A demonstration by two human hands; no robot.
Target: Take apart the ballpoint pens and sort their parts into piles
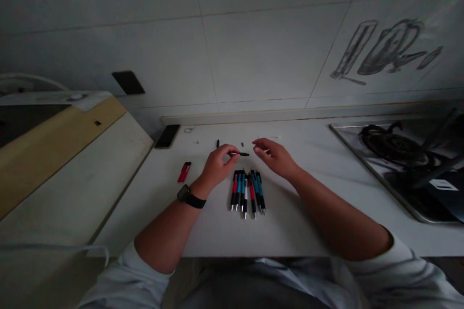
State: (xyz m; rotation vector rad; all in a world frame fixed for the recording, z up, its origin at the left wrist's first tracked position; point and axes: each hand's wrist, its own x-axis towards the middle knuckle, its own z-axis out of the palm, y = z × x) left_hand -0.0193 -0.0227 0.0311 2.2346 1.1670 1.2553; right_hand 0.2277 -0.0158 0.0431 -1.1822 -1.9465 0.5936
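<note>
My left hand (223, 160) pinches a thin black pen part (244, 154) between thumb and fingers, its dark end pointing right. Across a small gap, my right hand (273, 155) has its thumb and forefinger apart, and nothing shows between them. Below both hands lie several click pens (245, 195) side by side, with red, blue and white barrels and silver tips toward me. Two red pen barrels (184, 172) rest left of my left wrist. A short black piece (218, 143) and a tiny dark piece (242, 144) lie just beyond my hands.
A phone (167, 136) lies at the back left of the white counter (290, 231), near a thin ring (189, 130). On the right is a gas stove (398, 164). A pale cabinet-like box (72, 164) borders the left, and a tiled wall (253, 58) the back.
</note>
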